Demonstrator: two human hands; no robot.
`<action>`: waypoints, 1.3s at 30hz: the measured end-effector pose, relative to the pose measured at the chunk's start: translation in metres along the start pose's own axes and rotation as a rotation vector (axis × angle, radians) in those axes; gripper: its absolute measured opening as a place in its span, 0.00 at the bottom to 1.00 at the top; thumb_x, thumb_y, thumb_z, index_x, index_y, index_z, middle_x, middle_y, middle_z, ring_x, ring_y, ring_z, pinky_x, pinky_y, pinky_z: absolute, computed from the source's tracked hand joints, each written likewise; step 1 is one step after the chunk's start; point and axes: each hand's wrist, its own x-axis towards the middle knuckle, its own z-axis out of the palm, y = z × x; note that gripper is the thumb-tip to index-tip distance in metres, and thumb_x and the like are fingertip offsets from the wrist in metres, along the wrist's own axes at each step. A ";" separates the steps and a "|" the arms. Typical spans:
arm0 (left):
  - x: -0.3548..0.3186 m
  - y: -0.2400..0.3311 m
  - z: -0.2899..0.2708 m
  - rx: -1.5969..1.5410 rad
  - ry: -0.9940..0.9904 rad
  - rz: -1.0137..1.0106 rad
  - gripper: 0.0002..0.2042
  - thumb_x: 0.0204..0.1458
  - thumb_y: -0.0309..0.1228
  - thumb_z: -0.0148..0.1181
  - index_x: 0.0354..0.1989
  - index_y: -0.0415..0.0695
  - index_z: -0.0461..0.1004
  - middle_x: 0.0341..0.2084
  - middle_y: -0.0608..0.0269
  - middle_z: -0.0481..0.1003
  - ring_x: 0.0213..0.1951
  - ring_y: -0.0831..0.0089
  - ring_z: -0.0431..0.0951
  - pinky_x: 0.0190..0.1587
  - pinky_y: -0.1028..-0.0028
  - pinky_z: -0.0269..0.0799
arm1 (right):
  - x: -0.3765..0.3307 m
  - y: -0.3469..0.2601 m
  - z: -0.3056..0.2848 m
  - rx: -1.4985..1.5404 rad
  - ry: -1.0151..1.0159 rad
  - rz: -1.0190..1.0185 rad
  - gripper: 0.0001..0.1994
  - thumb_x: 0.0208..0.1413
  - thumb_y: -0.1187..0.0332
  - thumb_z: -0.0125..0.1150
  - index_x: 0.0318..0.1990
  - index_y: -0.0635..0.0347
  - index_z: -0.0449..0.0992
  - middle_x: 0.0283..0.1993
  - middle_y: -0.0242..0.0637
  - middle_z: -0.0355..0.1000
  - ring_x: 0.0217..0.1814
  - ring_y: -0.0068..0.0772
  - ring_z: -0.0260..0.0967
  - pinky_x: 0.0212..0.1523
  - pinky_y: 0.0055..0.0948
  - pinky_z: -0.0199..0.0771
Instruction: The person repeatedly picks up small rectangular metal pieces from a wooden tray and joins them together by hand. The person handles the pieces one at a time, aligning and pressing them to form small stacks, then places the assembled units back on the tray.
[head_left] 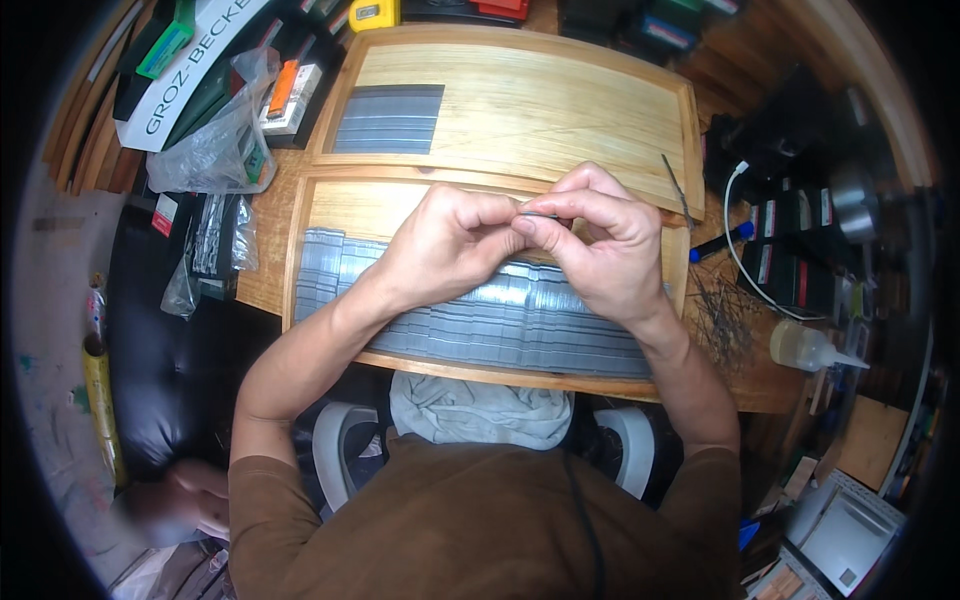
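Note:
Fingertips of both my hands meet above the lower wooden tray (291, 250), pinching a small, thin dark metal piece (540, 215). My left hand (440, 245) is closed, thumb against forefinger at the piece's left end. My right hand (605, 240) grips it with thumb and forefinger, other fingers curled; most of the piece is hidden. Beneath them, rows of thin grey metal strips (500, 320) lie side by side across the lower tray. A smaller block of such strips (390, 118) sits at the left of the upper wooden tray (560, 90).
One dark strip (676, 187) lies over the upper tray's right end. Right of the trays are a blue-handled tool (722, 242), a loose heap of thin dark pieces (722, 315), a white cable (735, 220) and a nozzle bottle (800, 345). A plastic bag (220, 150) and boxes stand left.

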 end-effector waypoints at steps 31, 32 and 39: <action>-0.002 -0.008 0.004 -0.056 0.046 0.101 0.07 0.63 0.25 0.65 0.44 0.38 0.86 0.29 0.57 0.86 0.32 0.78 0.84 0.35 0.77 0.79 | 0.001 0.001 0.001 -0.001 -0.008 -0.024 0.06 0.53 0.79 0.75 0.38 0.64 0.87 0.35 0.33 0.79 0.34 0.20 0.75 0.34 0.19 0.75; -0.002 -0.008 0.003 -0.045 0.045 0.099 0.07 0.63 0.25 0.65 0.44 0.38 0.86 0.29 0.57 0.86 0.32 0.79 0.84 0.34 0.77 0.79 | 0.001 0.001 0.001 0.000 -0.006 -0.022 0.06 0.53 0.79 0.75 0.38 0.64 0.87 0.35 0.33 0.79 0.34 0.20 0.75 0.34 0.19 0.75; -0.002 -0.009 0.003 -0.039 0.043 0.079 0.06 0.63 0.25 0.65 0.43 0.38 0.86 0.28 0.58 0.85 0.30 0.80 0.82 0.33 0.78 0.77 | 0.002 0.001 0.001 0.000 0.000 -0.025 0.05 0.52 0.78 0.76 0.37 0.63 0.87 0.34 0.34 0.80 0.35 0.21 0.76 0.33 0.20 0.74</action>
